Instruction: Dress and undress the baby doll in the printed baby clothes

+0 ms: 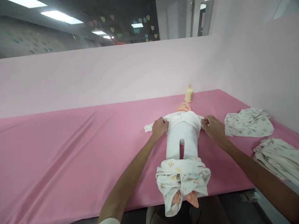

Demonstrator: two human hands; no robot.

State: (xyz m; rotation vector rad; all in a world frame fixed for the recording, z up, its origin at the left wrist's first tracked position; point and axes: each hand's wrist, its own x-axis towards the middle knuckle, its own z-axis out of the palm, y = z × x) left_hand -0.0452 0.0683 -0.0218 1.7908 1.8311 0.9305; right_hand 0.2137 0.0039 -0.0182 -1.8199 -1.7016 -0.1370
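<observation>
A baby doll (pixel 184 106) lies on its back, its head toward the wall and its feet toward me. Its white printed shirt (pixel 173 117) has long sleeves that reach out to both sides. Pinched in my left hand (pixel 160 127) is the shirt's cloth near the left-side sleeve. My right hand (pixel 213 128) has its fingers closed on the cloth at the opposite sleeve. The doll's white cloth body and legs (pixel 182 133) show between my hands. Printed baby pants (pixel 183 174) are bunched around the lower legs, with the feet poking out below.
A pink cloth covers the table (pixel 77 161), wrinkled at the left. Behind the doll's head stands a cream pump bottle (pixel 189 94). Crumpled printed cloths (pixel 249 122) and folded white clothes (pixel 277 157) lie at the right. White walls rise behind and to the right, with a window above.
</observation>
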